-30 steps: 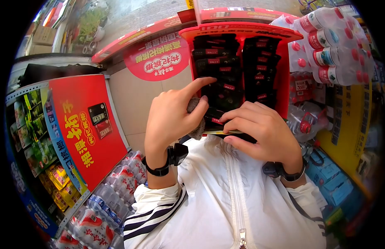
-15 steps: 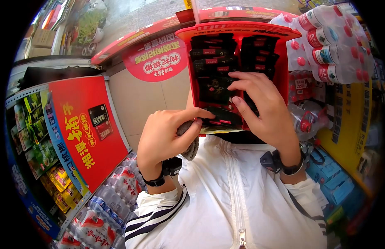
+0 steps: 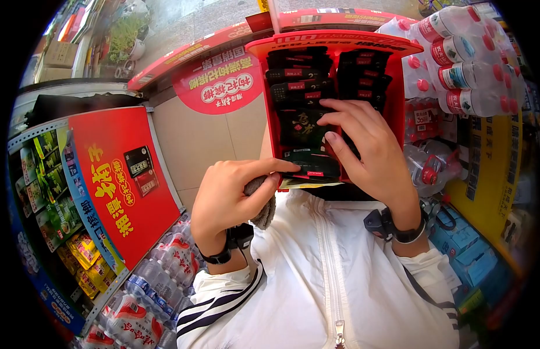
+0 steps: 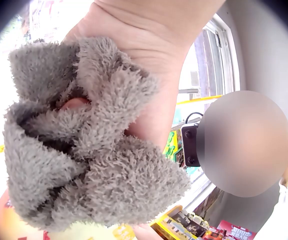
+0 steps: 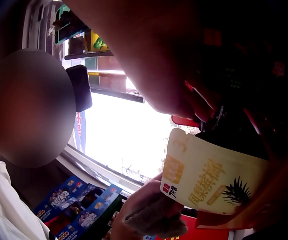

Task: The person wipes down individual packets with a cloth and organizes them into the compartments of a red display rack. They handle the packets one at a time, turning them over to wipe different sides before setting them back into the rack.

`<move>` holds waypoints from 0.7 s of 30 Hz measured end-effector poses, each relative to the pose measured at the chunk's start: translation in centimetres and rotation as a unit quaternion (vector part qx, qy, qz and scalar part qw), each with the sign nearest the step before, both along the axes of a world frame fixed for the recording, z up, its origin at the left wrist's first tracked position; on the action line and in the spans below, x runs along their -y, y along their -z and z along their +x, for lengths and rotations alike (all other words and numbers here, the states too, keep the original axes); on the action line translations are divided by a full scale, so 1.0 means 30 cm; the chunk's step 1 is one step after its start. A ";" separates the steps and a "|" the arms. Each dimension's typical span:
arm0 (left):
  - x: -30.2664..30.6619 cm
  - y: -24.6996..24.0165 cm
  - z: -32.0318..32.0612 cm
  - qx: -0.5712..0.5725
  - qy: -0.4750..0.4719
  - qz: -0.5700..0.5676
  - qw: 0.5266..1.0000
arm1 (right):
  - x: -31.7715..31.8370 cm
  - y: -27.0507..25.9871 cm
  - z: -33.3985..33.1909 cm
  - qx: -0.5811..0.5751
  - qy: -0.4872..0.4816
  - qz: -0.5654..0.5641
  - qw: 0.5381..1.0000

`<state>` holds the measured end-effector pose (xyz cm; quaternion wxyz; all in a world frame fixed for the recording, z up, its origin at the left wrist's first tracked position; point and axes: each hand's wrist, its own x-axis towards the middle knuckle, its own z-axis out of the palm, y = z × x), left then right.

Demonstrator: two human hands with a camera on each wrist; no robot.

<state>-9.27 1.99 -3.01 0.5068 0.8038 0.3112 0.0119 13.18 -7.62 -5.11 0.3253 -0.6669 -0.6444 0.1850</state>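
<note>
A red display box (image 3: pixel 273 129) in front of my chest holds two columns of black packets (image 3: pixel 303 125) with small red labels. My left hand (image 3: pixel 223 189) is at the box's near left corner, gripping a crumpled grey fluffy cloth (image 4: pixel 134 185) under the palm. Its index finger reaches out onto the front packets (image 3: pixel 316 173). My right hand (image 3: pixel 372 151) lies over the right column with thumb and fingers apart, fingertips at the large black packet in the left column. A pale yellow packet (image 5: pixel 219 175) with a pineapple print stands at the box's near side.
Shrink-wrapped bottles (image 3: pixel 462 64) are stacked right of the box, above blue cartons (image 3: pixel 462 250). On the left stands a shelf with a red sign panel (image 3: pixel 121 180), and packs of bottles (image 3: pixel 133 317) sit below it. A round red floor sticker (image 3: pixel 220 87) lies beyond.
My right hand moved from the box's near edge up over the right column. The left hand drew back toward me, and the front packets now tilt nearer, showing a green-printed packet behind them.
</note>
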 end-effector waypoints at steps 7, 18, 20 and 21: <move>0.001 -0.006 -0.002 -0.009 0.005 -0.007 1.000 | 0.002 0.002 -0.001 0.002 0.005 -0.007 1.000; 0.006 -0.004 -0.005 -0.016 -0.005 -0.021 1.000 | 0.011 0.009 0.000 0.014 -0.009 -0.037 0.999; 0.005 -0.009 -0.007 -0.003 0.010 -0.007 1.000 | 0.012 -0.001 -0.004 -0.004 -0.020 -0.042 0.999; 0.005 -0.011 -0.008 0.011 0.024 0.006 1.000 | 0.012 -0.004 -0.001 -0.003 -0.020 -0.042 0.999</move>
